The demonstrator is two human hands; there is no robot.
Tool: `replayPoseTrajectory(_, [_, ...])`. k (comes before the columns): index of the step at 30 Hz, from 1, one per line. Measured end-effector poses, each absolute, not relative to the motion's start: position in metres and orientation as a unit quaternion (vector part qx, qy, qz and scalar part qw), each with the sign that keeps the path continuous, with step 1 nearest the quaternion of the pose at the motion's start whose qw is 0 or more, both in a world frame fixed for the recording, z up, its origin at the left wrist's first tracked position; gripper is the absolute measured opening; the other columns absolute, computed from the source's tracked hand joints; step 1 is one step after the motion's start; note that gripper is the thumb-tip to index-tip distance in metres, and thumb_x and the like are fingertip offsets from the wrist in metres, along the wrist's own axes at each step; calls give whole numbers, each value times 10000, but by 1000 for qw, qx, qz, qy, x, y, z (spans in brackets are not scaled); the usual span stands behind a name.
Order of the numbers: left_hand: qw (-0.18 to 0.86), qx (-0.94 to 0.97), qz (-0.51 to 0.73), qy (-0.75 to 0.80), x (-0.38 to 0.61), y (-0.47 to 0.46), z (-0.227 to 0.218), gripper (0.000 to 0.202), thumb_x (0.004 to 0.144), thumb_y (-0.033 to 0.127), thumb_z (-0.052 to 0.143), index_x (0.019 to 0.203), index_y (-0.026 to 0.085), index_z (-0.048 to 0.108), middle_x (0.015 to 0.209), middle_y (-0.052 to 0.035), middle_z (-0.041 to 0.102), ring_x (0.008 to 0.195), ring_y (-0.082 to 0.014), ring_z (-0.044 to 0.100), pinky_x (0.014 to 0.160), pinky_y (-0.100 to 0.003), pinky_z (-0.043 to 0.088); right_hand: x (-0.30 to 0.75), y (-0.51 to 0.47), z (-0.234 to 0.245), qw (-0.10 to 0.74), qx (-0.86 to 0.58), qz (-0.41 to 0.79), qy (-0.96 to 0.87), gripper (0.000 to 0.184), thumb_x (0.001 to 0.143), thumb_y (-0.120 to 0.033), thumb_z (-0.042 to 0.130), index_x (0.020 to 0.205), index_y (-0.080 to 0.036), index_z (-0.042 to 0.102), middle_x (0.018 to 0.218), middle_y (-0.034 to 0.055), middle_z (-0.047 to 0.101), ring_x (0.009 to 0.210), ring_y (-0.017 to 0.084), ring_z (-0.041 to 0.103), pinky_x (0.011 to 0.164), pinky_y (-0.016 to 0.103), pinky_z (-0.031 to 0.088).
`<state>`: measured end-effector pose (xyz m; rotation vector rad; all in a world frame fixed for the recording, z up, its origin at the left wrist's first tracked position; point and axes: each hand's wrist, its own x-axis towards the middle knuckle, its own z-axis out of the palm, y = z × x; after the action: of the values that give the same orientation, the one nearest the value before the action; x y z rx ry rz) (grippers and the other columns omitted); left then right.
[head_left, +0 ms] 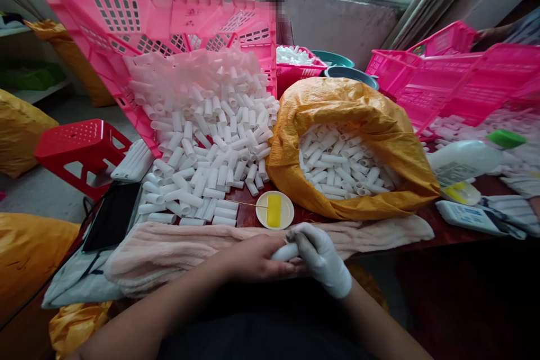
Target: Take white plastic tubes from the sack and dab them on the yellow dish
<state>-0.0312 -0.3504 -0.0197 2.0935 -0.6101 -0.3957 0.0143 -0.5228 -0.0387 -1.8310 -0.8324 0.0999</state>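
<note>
Close to my body, just over the towel, my bare left hand (255, 257) is closed around a short white plastic tube (284, 252). My right hand (323, 259), in a white glove with darkened fingertips, meets it there, its fingers bent and pressed at the tube's other end. Those fingers hide part of the tube. Just beyond the hands is a small white dish (289, 214) with a yellow block (274, 211) in it and a thin stick across its rim. A loose heap of similar white tubes (211, 174) spreads to the left of the dish.
A tilted pink crate (169, 5) backs the heap. An orange woven sack (358, 101) full of tubes stands right of the dish. A pinkish towel (169, 247) lines the table edge. Farther right are a green-capped bottle (468, 158), more pink crates (455, 76) and another person's arm.
</note>
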Motion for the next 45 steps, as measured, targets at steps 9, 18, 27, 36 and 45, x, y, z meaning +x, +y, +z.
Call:
replayPoseTrajectory(9, [49,998,-24,-18,-47,-274,-31,244,762,97,403,871,197,597,854,-65,557,840,-211,540,736,-323,433,-28,-752,-150,323,-941,-74,71,197,676,-469,577,837,-354,586,719,36,677,604,310,655,468,428,494])
replayPoseTrajectory(18, [21,1000,-5,-14,-38,-261,-49,181,765,182,437,865,183,588,928,-95,576,931,-247,535,785,-367,448,25,-685,-64,312,-933,-169,-66,279,799,-394,462,977,-226,596,998,104,656,932,258,623,854,406,483])
replayPoseTrajectory(27, [467,876,89,79,-29,-281,-47,469,764,429,517,1172,211,440,988,-38,622,761,-158,604,703,-293,505,152,-544,7,-27,-975,-9,-221,114,671,-64,578,739,-92,665,844,191,658,783,282,639,709,353,490])
replayPoseTrajectory(36, [203,978,-29,-35,-40,-309,-62,117,759,173,441,841,182,525,856,-56,603,795,-181,572,733,-298,457,122,-562,27,179,-939,-15,-293,294,778,-330,564,985,-123,540,849,99,647,774,211,621,682,306,490])
replayPoseTrajectory(45, [91,988,109,-64,-16,-310,-56,191,776,145,423,918,155,552,978,-97,600,935,-225,543,833,-347,421,99,-518,-54,410,-823,-8,-394,303,905,-301,389,1132,-163,535,1116,91,605,1047,196,557,943,365,441])
